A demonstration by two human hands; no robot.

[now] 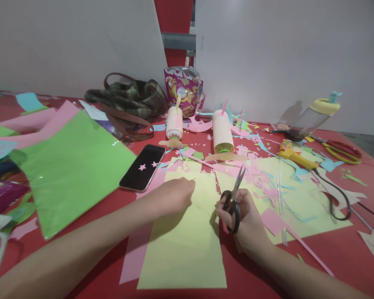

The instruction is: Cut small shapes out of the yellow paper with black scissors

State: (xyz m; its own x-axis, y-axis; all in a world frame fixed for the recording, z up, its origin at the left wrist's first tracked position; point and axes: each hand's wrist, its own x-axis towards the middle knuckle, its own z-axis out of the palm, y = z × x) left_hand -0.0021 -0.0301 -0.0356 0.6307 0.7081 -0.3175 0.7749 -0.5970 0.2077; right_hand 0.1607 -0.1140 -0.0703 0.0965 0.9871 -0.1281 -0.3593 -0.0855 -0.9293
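My right hand (247, 216) grips small scissors (234, 195) by their black handles, blades pointing up and away from me, over the right edge of a pale yellow paper sheet (182, 257). Above the same sheet, my left hand (179, 194) is closed with its fingers curled under; whatever it pinches, if anything, is hidden. Pink paper (132, 253) shows from beneath the yellow sheet's left side. A black phone (142, 168) with two small pink paper stars (142, 167) on its screen lies just beyond my left forearm.
Two paper-wrapped rolls (222, 131) stand beyond my hands among pink and blue scraps. A yellow glue gun (297, 157) with a clear glue stick (279, 195) lies right, near red-and-yellow-handled scissors (343, 151). Green sheets (71, 166) cover the left. A snack bag (185, 89) and plaid bag (131, 97) sit behind.
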